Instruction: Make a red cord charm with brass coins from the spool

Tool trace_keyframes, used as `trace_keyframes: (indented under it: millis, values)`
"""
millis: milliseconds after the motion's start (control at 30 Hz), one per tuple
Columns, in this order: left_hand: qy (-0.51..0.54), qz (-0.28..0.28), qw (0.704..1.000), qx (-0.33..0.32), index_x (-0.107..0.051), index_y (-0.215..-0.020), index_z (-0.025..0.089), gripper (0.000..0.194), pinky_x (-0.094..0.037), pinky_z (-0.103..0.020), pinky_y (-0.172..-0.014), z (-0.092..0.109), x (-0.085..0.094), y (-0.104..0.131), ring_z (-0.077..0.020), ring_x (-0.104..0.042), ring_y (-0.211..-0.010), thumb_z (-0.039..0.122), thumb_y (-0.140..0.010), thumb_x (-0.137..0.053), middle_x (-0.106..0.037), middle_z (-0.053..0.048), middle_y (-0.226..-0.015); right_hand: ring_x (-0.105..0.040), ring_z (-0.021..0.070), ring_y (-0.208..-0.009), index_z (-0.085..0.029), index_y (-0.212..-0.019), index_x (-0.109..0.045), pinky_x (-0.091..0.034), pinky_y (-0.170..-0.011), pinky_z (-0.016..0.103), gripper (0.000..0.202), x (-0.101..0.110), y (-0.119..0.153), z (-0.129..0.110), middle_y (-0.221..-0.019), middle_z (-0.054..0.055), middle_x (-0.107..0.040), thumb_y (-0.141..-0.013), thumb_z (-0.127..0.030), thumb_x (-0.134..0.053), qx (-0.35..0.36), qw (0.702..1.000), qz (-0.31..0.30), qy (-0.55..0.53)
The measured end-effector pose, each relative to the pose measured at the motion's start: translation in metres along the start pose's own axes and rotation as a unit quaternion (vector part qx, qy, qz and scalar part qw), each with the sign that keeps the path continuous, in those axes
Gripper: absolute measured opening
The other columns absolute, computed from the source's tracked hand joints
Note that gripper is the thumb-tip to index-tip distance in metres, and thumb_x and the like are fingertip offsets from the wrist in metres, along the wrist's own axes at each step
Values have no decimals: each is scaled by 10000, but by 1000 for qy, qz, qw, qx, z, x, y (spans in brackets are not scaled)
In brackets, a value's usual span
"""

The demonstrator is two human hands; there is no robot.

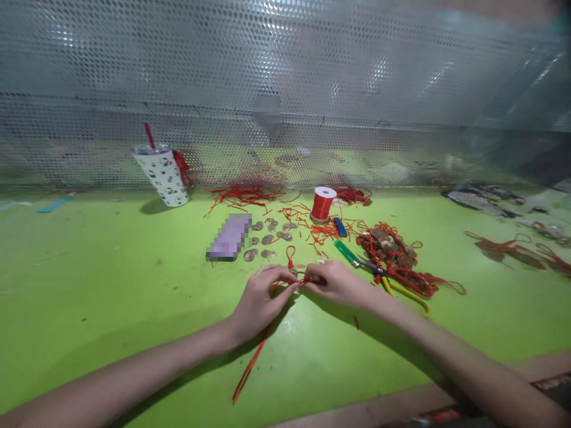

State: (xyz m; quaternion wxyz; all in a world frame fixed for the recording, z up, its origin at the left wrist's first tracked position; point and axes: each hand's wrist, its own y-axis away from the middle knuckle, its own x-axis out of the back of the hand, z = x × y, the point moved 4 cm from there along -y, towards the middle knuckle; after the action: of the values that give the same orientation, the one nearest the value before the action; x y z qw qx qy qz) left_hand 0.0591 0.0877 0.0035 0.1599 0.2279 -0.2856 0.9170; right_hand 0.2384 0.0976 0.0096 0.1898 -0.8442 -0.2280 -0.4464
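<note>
My left hand and my right hand meet at the middle of the green table, each pinching a red cord. The cord's long doubled tail hangs down to the left onto the table, and its knotted loop points away from me just beyond my fingers. A coin at the base of the loop is partly hidden by my fingertips. Several loose coins lie beyond my hands. Right of my right hand are yellow-handled scissors and a green-handled cutter.
A pixelated phone-like object lies left of the coins. Farther back stand a patterned cup with a red straw and a red thread spool. A blue lighter, cord scraps and a heap of corded coins are to the right.
</note>
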Motion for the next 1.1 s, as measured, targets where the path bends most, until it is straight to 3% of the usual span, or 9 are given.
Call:
trace_keyframes:
  millis: [233,400,600,733,933,1033,1100]
  values:
    - [-77,-14,992,-101,-658,-931,187,40,-497,-370,-838,8,-4,3,-182,-640,-818,170,-928,-622,-735,-14,-856,-414,132,-529,-192,-721,-615,-242,-551,267,171,-3,1,4,-570,-5,-527,-887,-233,-603,-34,999,29,25]
    - [-99,-27,987,-124,-651,-940,182,46,-488,-394,-882,10,-6,3,-174,-641,-775,167,-936,-608,-741,-13,-846,-426,118,-524,-162,-831,-658,-284,-524,250,141,0,0,5,-575,-31,-527,-904,-248,-573,-49,991,-27,-119]
    - [-108,-53,985,-122,-658,-923,188,66,-478,-402,-893,10,-8,3,-167,-639,-753,189,-949,-597,-740,-12,-829,-493,123,-572,-172,-1023,-685,-362,-536,248,247,7,2,10,-652,-23,-572,-936,-378,-581,-76,954,-105,-272]
    - [-125,-67,980,-137,-659,-926,192,74,-486,-407,-875,12,-8,4,-188,-646,-825,156,-937,-595,-731,-25,-862,-463,110,-537,-163,-883,-687,-323,-510,246,278,3,-2,17,-607,-32,-542,-912,-431,-618,-94,951,-54,-290]
    - [-181,-43,963,-197,-659,-919,197,85,-506,-429,-913,21,-5,9,-251,-604,-1085,133,-913,-604,-691,-99,-1144,-491,110,-544,-156,-846,-659,-338,-505,237,307,-6,-10,31,-612,-27,-575,-874,-462,-654,-130,942,44,-305]
    - [-203,-55,946,-247,-651,-908,196,96,-478,-447,-967,26,-7,15,-239,-625,-1062,131,-934,-584,-733,-70,-1065,-454,88,-448,-162,-823,-630,-317,-443,224,346,-9,-14,38,-563,-38,-575,-857,-505,-669,-161,918,61,-358]
    - [-205,-74,942,-257,-645,-892,195,126,-465,-439,-979,28,-9,19,-194,-666,-929,129,-953,-557,-747,-33,-926,-511,92,-444,-168,-816,-593,-379,-442,221,320,-11,-18,41,-598,-9,-637,-868,-473,-673,-181,891,61,-411]
